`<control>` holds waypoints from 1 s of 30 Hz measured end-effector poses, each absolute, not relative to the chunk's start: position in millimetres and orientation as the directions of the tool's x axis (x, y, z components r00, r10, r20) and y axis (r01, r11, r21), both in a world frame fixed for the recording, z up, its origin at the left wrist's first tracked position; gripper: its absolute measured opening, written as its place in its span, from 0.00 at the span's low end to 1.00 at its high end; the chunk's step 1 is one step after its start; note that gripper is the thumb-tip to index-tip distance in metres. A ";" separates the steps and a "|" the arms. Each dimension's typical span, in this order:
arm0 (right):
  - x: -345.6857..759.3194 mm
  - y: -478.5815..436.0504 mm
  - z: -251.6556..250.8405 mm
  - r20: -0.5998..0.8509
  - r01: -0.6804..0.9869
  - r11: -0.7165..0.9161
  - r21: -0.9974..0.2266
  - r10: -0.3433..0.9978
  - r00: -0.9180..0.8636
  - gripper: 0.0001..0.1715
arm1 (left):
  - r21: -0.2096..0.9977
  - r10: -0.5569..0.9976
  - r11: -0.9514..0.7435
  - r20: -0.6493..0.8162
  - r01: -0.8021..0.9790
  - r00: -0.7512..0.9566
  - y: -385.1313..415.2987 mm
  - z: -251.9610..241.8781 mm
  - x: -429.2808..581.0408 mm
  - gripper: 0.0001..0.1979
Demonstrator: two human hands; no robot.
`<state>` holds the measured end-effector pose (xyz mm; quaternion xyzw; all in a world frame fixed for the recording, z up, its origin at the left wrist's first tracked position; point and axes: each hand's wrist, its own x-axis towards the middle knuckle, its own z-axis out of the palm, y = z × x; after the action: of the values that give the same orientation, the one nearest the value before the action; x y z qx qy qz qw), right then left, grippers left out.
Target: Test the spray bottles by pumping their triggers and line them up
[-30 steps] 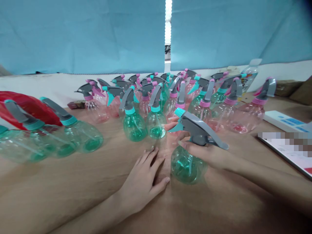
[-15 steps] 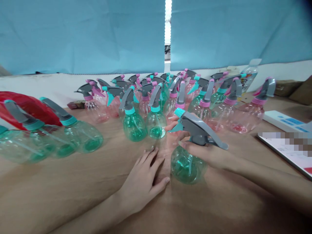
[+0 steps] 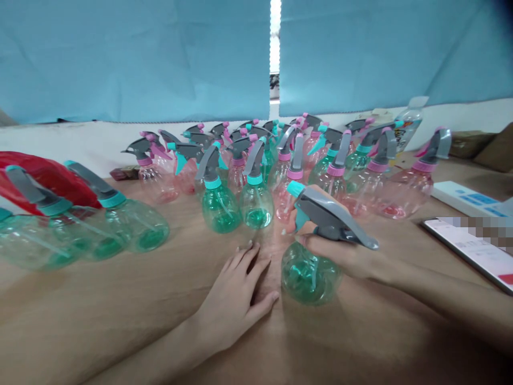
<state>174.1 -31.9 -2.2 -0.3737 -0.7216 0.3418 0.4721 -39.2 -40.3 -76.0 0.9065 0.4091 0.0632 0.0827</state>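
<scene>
My right hand (image 3: 340,248) is wrapped round the neck of a green spray bottle (image 3: 310,275) with a grey and turquoise trigger head, its fingers curled round the trigger. The bottle looks upright on or close to the table; its nozzle points away and to the left. Flat on the wooden table (image 3: 152,310) lies my left hand (image 3: 236,299), fingers apart and holding nothing, just left of that bottle. Beyond my hands stand a green spray bottle (image 3: 220,208) and a paler green one (image 3: 256,206), both with turquoise collars.
Several pink and green spray bottles crowd the back, including a pink one (image 3: 409,187) at right. More green bottles (image 3: 144,224) stand at left before a red bag (image 3: 44,176). At right lie a phone (image 3: 465,246) and a white box (image 3: 468,198). A blue curtain (image 3: 136,59) hangs behind.
The fingers of my right hand have curled in and pressed the turquoise trigger back toward the neck. My left hand has stayed in place.
</scene>
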 end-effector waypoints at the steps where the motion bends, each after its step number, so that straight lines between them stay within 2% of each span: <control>1: 174.2 -32.4 -2.1 0.428 0.211 0.487 -0.848 0.863 -0.268 0.08 | 0.200 0.752 -0.651 0.045 0.732 0.657 -40.1 -76.2 -39.1 0.29; 5: 174.3 -33.4 -0.4 0.421 0.230 0.492 -0.840 0.858 -0.296 0.09 | 0.199 0.750 -0.655 0.050 0.729 0.659 -39.5 -76.3 -38.7 0.29; 10: 173.5 -31.1 -0.9 0.389 0.257 0.468 -0.846 0.870 -0.302 0.05 | 0.194 0.752 -0.653 0.052 0.732 0.657 -40.5 -76.0 -39.6 0.28; 15: 171.6 -27.9 -7.9 0.402 0.199 0.469 -0.861 0.865 -0.299 0.22 | 0.196 0.748 -0.659 0.070 0.726 0.660 -40.2 -77.4 -40.3 0.29; 19: 171.4 -27.2 -12.2 0.414 0.175 0.471 -0.865 0.865 -0.282 0.29 | 0.190 0.748 -0.658 0.054 0.729 0.661 -40.0 -76.0 -39.8 0.29; 24: 173.5 -27.2 -18.1 0.396 0.206 0.458 -0.865 0.874 -0.282 0.27 | 0.199 0.757 -0.644 0.032 0.738 0.652 -40.3 -75.2 -39.0 0.29; 30: 174.6 -26.9 -25.7 0.402 0.258 0.447 -0.857 0.891 -0.210 0.18 | 0.213 0.762 -0.640 0.050 0.738 0.646 -40.5 -77.5 -38.6 0.29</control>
<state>174.6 -26.9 -25.7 -0.4083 -0.7035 0.3314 0.4780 -38.6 -40.5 -77.5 0.9029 0.4154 0.0678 0.0868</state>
